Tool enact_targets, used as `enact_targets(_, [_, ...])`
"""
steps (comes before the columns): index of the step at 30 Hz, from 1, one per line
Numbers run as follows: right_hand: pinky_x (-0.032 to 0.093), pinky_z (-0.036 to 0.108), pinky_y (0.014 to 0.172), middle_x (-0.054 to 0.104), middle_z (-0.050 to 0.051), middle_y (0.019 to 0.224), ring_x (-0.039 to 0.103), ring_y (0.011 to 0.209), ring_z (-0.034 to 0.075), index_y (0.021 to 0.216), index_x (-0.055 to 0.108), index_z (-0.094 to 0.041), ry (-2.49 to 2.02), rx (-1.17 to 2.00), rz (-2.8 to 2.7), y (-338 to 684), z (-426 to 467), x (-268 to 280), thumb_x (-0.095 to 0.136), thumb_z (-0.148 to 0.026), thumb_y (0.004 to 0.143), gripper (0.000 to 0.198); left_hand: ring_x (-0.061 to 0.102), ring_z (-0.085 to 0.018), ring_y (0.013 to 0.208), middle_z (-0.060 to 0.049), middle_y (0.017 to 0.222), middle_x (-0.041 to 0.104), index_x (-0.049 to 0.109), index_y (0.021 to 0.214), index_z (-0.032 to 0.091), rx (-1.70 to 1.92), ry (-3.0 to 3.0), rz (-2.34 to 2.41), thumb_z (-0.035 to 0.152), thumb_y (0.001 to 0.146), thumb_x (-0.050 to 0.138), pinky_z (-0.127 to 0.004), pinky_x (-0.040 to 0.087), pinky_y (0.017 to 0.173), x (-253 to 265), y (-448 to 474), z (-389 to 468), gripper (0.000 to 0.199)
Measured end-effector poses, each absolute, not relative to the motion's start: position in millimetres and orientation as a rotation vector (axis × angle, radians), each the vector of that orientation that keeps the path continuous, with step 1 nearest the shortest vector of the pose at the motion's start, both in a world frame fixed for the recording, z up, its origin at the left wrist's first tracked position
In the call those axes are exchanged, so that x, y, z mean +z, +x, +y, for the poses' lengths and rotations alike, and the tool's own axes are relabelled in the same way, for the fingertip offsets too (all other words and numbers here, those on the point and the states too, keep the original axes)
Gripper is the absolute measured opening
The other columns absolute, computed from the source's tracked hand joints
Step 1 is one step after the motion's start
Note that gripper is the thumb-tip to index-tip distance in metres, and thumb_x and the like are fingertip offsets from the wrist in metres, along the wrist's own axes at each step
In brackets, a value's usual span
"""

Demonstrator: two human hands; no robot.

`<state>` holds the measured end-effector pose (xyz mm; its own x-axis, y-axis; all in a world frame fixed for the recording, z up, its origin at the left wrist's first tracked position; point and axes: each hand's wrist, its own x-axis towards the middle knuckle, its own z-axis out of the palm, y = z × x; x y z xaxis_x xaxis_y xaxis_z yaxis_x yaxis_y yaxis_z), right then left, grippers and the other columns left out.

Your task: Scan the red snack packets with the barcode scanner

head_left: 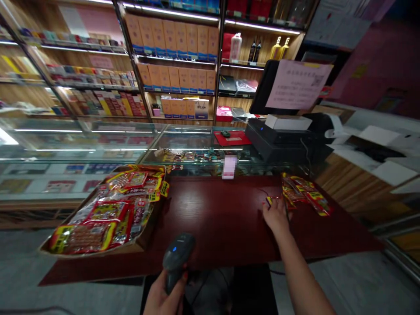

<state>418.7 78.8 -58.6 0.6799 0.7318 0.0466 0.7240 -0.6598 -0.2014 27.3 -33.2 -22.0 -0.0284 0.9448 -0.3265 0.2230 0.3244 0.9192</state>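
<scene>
My left hand [166, 293] is wrapped round the handle of a dark grey barcode scanner [179, 251], low at the front edge of the table. A small blue light glows on the scanner's top. On the right of the table, my right hand [277, 214] has its fingers closed over a red and yellow snack packet [274, 200], mostly hidden under them. Several similar snack packets [303, 192] lie in a loose pile just beyond and right of that hand. At the left, an open cardboard box [144, 238] is heaped with more of these shiny packets.
The dark red table [210, 218] meets a glass display counter [131, 140]. A blurred pink card [229, 167] stands at their join. A monitor [267, 87] with a paper sheet and a black cash drawer [278, 142] stand at back right. Stocked shelves line the wall.
</scene>
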Motion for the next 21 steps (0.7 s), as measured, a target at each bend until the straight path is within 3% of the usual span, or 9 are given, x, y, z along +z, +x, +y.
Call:
enact_targets(4, [0.029, 0.063, 0.11, 0.046, 0.027, 0.153, 0.047, 0.136, 0.041, 0.145, 0.051, -0.005, -2.698, 0.05, -1.393, 378, 64, -55, 0.034, -0.042, 0.099, 0.061, 0.051, -0.014, 0.04, 0.007, 0.043, 0.053, 0.067, 0.09, 0.015, 0.796, 1.146, 1.446, 0.056, 0.074, 0.07, -0.023, 0.041, 0.045, -15, 46, -35, 0.044])
enact_targets(9, [0.044, 0.048, 0.098, 0.057, 0.019, 0.144, 0.058, 0.122, 0.036, 0.135, 0.063, -0.018, -2.301, 0.111, -1.828, 290, 47, -53, 0.05, -0.042, 0.095, 0.048, 0.047, -0.012, 0.039, 0.009, 0.045, 0.05, 0.064, 0.091, 0.015, 0.827, 1.116, 1.452, 0.051, 0.075, 0.07, -0.022, 0.039, 0.044, -8, 53, -39, 0.039])
enact_targets(12, [0.047, 0.042, 0.1, 0.065, 0.014, 0.134, 0.061, 0.119, 0.03, 0.128, 0.068, -0.022, -2.08, 0.236, -1.876, 284, 59, -52, 0.05, -0.032, 0.095, 0.039, 0.046, -0.011, 0.038, 0.01, 0.045, 0.048, 0.066, 0.093, 0.015, 0.879, 1.091, 1.498, 0.051, 0.075, 0.07, -0.022, 0.039, 0.042, -5, 49, -41, 0.04])
enact_targets(17, [0.038, 0.042, 0.115, 0.053, 0.016, 0.151, 0.047, 0.14, 0.028, 0.142, 0.055, -0.015, -1.891, 0.406, -2.089, 332, 101, -52, 0.06, -0.026, 0.089, 0.054, 0.049, -0.012, 0.038, 0.008, 0.045, 0.052, 0.068, 0.095, 0.014, 0.86, 1.093, 1.506, 0.053, 0.074, 0.071, -0.022, 0.039, 0.042, -6, 39, -41, 0.044])
enact_targets(21, [0.04, 0.034, 0.111, 0.048, 0.014, 0.155, 0.052, 0.136, 0.025, 0.147, 0.051, -0.018, -1.944, 0.461, -2.358, 364, 121, -43, 0.065, -0.024, 0.086, 0.062, 0.048, -0.012, 0.038, 0.009, 0.046, 0.051, 0.067, 0.094, 0.014, 0.874, 1.082, 1.494, 0.053, 0.076, 0.071, -0.021, 0.038, 0.042, -8, 41, -42, 0.043])
